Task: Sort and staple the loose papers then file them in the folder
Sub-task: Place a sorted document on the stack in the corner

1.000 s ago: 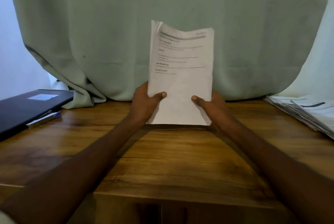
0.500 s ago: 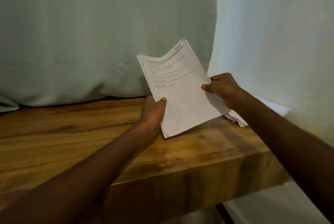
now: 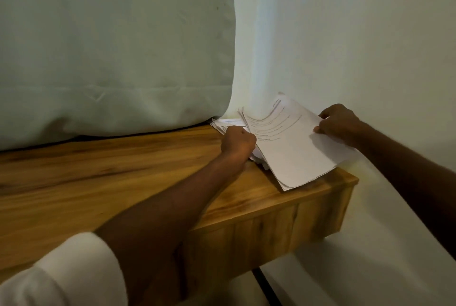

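A pale green curtain (image 3: 111,46) hangs behind the wooden counter (image 3: 98,182), where a person in a white sleeve (image 3: 74,273) works at the far right corner. The left hand (image 3: 238,141), fingers curled, appears to grip the near edge of a sheaf of printed papers (image 3: 293,150), while the right hand (image 3: 338,124) pinches its far edge; the sheaf sags low over a stack of loose papers (image 3: 227,124) lying against the wall (image 3: 345,34). Neither stapler nor folder is in view, and no staple can be made out, so the job looks to be in its sorting stage, with stapling and filing apparently yet to come
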The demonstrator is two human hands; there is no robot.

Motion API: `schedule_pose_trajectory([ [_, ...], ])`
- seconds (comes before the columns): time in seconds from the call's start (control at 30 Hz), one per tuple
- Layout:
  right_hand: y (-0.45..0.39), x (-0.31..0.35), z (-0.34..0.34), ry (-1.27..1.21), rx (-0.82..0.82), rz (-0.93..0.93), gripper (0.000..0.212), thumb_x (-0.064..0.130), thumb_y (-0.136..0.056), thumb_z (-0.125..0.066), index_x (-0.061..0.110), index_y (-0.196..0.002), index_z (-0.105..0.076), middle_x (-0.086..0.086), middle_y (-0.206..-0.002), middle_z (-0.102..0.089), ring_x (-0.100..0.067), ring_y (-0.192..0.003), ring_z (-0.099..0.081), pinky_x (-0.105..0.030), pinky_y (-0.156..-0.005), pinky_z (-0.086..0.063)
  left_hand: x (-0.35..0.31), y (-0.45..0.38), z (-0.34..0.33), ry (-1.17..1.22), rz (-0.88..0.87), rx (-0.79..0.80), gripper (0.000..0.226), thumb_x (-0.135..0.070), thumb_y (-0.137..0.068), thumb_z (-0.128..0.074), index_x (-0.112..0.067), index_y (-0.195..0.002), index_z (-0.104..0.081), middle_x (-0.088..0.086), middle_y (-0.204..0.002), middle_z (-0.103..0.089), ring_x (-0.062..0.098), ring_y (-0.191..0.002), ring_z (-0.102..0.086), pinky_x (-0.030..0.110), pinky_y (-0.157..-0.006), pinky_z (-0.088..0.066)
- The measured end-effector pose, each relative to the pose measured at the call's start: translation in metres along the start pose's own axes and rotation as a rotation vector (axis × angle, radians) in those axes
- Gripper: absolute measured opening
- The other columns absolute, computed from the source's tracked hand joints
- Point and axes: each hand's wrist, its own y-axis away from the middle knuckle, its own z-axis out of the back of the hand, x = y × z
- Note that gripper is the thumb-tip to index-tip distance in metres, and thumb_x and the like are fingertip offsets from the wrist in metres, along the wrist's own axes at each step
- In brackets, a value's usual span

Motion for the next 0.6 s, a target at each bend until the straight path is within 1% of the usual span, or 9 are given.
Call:
schedule_pose_trajectory([
  [0.07, -0.008, -0.006, -0.005, 0.048, 0.006, 0.012, 0.043, 0.013, -0.082, -0.077, 0.007, -0.123, -0.067, -0.018, -0.126, -0.063, -0.036, -0.108, -0.059, -0.039, -0.089, -0.050, 0.002, -0.005, -0.012, -0.097, -0.018, -0.013, 0.013, -0.005, -0.081, -0.061, -0.002, -0.069, -0.065, 0.014, -0.070, -0.068, 0.028, -0.067, -0.066, 0.034, -0.057, -0.049],
  [0.13, -0.015, -0.010, -0.013, 0.127, 0.020, 0.051, 0.044, 0.017, -0.082, -0.073, 0.011, -0.125, -0.064, -0.015, -0.129, -0.060, -0.036, -0.112, -0.058, -0.036, -0.085, -0.047, 0.006, -0.005, -0.017, -0.173, -0.037, -0.025, 0.016, -0.008, -0.080, -0.061, -0.009, -0.065, -0.057, 0.006, -0.063, -0.058, 0.023, -0.062, -0.057, 0.027, -0.054, -0.039],
  [0.2, -0.022, -0.014, -0.023, 0.211, 0.034, 0.111, 0.041, 0.020, -0.085, -0.068, 0.014, -0.125, -0.062, -0.013, -0.129, -0.059, -0.035, -0.113, -0.058, -0.036, -0.085, -0.046, 0.012, -0.006, -0.020, -0.259, -0.059, -0.022, 0.017, -0.011, -0.079, -0.061, -0.011, -0.064, -0.053, 0.003, -0.063, -0.056, 0.021, -0.062, -0.054, 0.025, -0.051, -0.035],
  [0.27, -0.024, -0.015, -0.033, 0.288, 0.044, 0.156, 0.038, 0.020, -0.087, -0.064, 0.013, -0.125, -0.060, -0.015, -0.126, -0.060, -0.036, -0.111, -0.059, -0.039, -0.087, -0.048, 0.022, -0.013, -0.023, -0.349, -0.088, -0.004, 0.015, -0.017, -0.078, -0.062, -0.010, -0.066, -0.055, 0.006, -0.070, -0.062, 0.024, -0.070, -0.060, 0.028, -0.053, -0.043],
  [0.37, -0.023, -0.016, -0.046, 0.469, 0.055, 0.203, 0.033, 0.021, -0.093, -0.061, 0.005, -0.121, -0.053, -0.017, -0.122, -0.059, -0.038, -0.109, -0.059, -0.038, -0.083, -0.045, 0.044, -0.034, -0.029, -0.426, -0.093, 0.007, 0.027, -0.040, -0.068, -0.052, -0.014, -0.070, -0.059, 0.010, -0.089, -0.071, 0.030, -0.084, -0.066, 0.037, -0.070, -0.057],
  [0.43, -0.023, -0.015, -0.054, 0.559, 0.044, 0.217, 0.035, 0.020, -0.092, -0.062, 0.004, -0.121, -0.049, -0.017, -0.122, -0.057, -0.038, -0.111, -0.059, -0.039, -0.086, -0.046, 0.050, -0.039, -0.032, -0.460, -0.114, -0.013, 0.055, -0.052, -0.061, -0.047, -0.014, -0.094, -0.069, 0.005, -0.110, -0.071, 0.028, -0.096, -0.067, 0.041, -0.078, -0.060],
  [0.47, -0.022, -0.013, -0.058, 0.586, 0.033, 0.237, 0.040, 0.020, -0.091, -0.064, 0.004, -0.123, -0.046, -0.017, -0.124, -0.056, -0.038, -0.113, -0.059, -0.041, -0.088, -0.047, 0.045, -0.033, -0.030, -0.459, -0.124, -0.006, 0.061, -0.051, -0.065, -0.053, -0.014, -0.111, -0.067, 0.004, -0.122, -0.065, 0.026, -0.106, -0.064, 0.043, -0.085, -0.059],
  [0.53, -0.023, -0.012, -0.064, 0.660, -0.002, 0.300, 0.053, 0.024, -0.090, -0.066, 0.006, -0.133, -0.043, -0.016, -0.132, -0.051, -0.037, -0.119, -0.056, -0.047, -0.093, -0.048, 0.036, -0.021, -0.028, -0.473, -0.117, 0.018, 0.058, -0.036, -0.080, -0.066, -0.011, -0.131, -0.055, 0.009, -0.135, -0.051, 0.029, -0.122, -0.053, 0.044, -0.099, -0.051],
  [0.6, -0.028, -0.010, -0.070, 0.745, -0.040, 0.379, 0.056, 0.033, -0.095, -0.062, 0.012, -0.142, -0.042, -0.013, -0.143, -0.046, -0.035, -0.128, -0.050, -0.051, -0.100, -0.044, 0.035, -0.022, -0.028, -0.486, -0.108, 0.017, 0.060, -0.029, -0.085, -0.068, -0.012, -0.139, -0.048, 0.013, -0.142, -0.045, 0.031, -0.129, -0.047, 0.042, -0.104, -0.046],
])
